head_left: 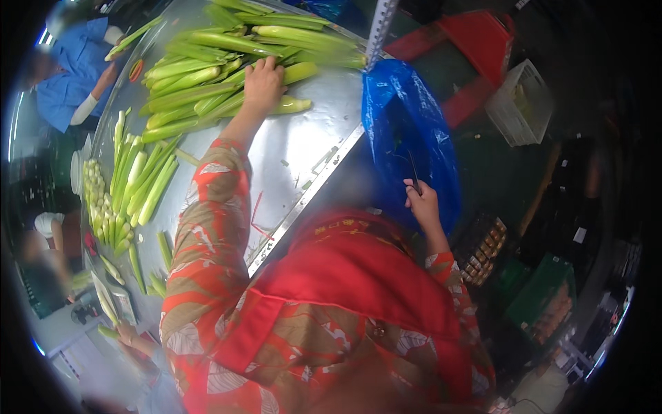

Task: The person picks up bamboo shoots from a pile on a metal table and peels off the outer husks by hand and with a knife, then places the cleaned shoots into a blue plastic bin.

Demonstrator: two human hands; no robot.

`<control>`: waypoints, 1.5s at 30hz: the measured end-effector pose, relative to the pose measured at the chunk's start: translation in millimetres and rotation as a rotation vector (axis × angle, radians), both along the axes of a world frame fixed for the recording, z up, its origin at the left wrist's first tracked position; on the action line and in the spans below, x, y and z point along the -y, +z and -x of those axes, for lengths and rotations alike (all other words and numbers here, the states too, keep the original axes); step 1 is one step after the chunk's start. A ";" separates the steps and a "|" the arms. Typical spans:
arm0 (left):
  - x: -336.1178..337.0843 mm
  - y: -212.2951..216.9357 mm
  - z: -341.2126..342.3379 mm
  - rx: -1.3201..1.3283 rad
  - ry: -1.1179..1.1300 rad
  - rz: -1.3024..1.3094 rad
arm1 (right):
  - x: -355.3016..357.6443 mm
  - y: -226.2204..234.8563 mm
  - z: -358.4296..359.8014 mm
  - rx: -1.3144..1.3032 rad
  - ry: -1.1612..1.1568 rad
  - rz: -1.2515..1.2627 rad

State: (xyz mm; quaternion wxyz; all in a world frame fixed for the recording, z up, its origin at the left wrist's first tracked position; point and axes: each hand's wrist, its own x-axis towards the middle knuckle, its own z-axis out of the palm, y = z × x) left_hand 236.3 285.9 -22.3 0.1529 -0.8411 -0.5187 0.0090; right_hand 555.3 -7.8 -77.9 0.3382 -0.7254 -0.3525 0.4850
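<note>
Long pale-green vegetable stalks (193,103) lie heaped on a shiny metal table (324,103); their exact kind is unclear. My left hand (264,84) reaches over the right part of this heap, its fingers curled down onto a stalk. Out to the right, beyond the table edge, my right hand (422,200) is closed round the dark handle of a thin knife (414,169), the blade pointing away from me. Beside and behind that hand hangs a big blue plastic bag (438,148) with an open mouth.
More stalks (141,176) and a pile of trimmed ones (96,190) lie on the table's left. Across it is a person in blue (72,72). A perforated metal post (379,31), red pallet jack (476,45), white crate (520,103) and green crate (545,297) stand rightward.
</note>
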 end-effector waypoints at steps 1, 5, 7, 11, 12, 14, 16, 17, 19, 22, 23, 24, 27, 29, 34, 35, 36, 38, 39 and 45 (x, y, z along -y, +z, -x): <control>-0.9 3.6 1.8 -0.041 -0.033 0.015 | 1.8 0.6 -0.7 -0.016 -0.003 -0.014; 12.2 27.1 9.4 0.173 -0.018 0.030 | 0.1 7.1 -5.3 -0.061 -0.006 -0.078; 31.9 60.0 5.2 0.542 0.103 0.300 | -2.5 13.2 -5.8 -0.082 -0.011 -0.100; 73.6 99.9 -6.0 1.080 -0.058 0.727 | -18.7 36.7 -1.3 -0.127 0.015 -0.198; 85.1 98.1 -10.3 1.274 -0.002 0.964 | -24.4 45.4 1.4 -0.138 0.038 -0.239; 108.4 74.5 -14.6 1.543 0.195 1.324 | -34.2 67.8 8.2 -0.183 0.086 -0.315; 130.9 54.6 -30.5 1.577 0.262 1.456 | -42.9 85.0 14.9 -0.217 0.115 -0.382; 140.9 50.2 -40.3 1.580 0.271 1.510 | -46.0 93.8 16.8 -0.216 0.138 -0.401; 155.1 48.1 -58.9 1.643 0.285 1.636 | -48.1 108.0 20.8 -0.295 0.133 -0.424; 174.6 49.0 -88.9 1.557 0.239 1.397 | -46.7 117.2 24.7 -0.330 0.073 -0.488; 179.8 49.4 -97.3 1.574 0.180 1.333 | -45.3 114.9 25.8 -0.331 0.069 -0.506; 179.6 45.5 -101.2 1.556 0.100 1.291 | -44.5 109.4 28.0 -0.334 0.070 -0.522; 168.8 30.4 -125.0 1.640 0.196 1.066 | -37.8 94.3 41.0 -0.303 0.047 -0.618; 163.8 46.7 -150.0 1.826 0.252 0.990 | -29.3 87.3 45.9 -0.049 0.129 -0.566; 151.7 49.9 -177.7 1.874 0.160 0.833 | -31.1 93.4 38.6 0.026 0.153 -0.506; 148.2 46.1 -180.7 1.811 0.135 0.765 | -31.1 98.1 33.5 0.017 0.166 -0.499; 147.4 44.8 -185.5 1.793 0.130 0.685 | -31.1 102.2 28.1 0.007 0.182 -0.493; 144.2 35.2 -192.9 1.760 0.156 0.654 | -32.2 110.7 13.4 -0.010 0.228 -0.488; 143.4 32.2 -196.9 1.744 0.166 0.644 | -32.6 112.5 6.0 -0.016 0.247 -0.485; 142.9 6.0 -210.3 1.673 0.238 0.680 | -25.0 103.1 -9.5 -0.217 0.130 -0.554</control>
